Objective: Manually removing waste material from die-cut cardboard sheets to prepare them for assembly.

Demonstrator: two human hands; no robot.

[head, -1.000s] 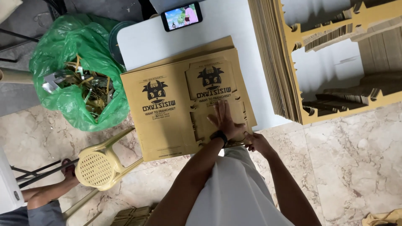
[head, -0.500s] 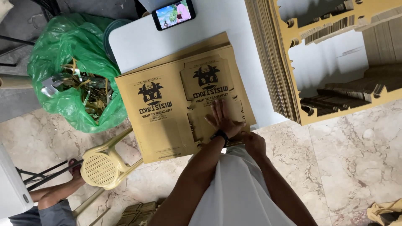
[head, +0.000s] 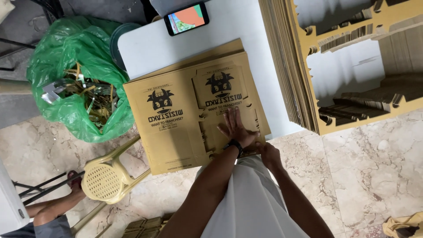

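Note:
A stack of flat brown die-cut cardboard sheets (head: 176, 132) printed with black cartoon logos lies on a white table (head: 150, 48) and overhangs its near edge. My left hand (head: 234, 127), with a dark watch on the wrist, lies flat on the top sheet's right half with its fingers spread. My right hand (head: 267, 152) is curled at the near right corner of the sheets, gripping the edge. My white shirt hides what is below the hands.
A tall pile of cut-out cardboard (head: 299, 66) stands at the right. A phone (head: 187, 18) with a lit screen lies at the table's far edge. A green bag of scrap strips (head: 75, 75), a yellow stool (head: 103, 178) and another person's leg (head: 57, 209) are at the left.
The view has shifted slightly. My left hand stays flat on the top sheet and my right hand stays at the near corner.

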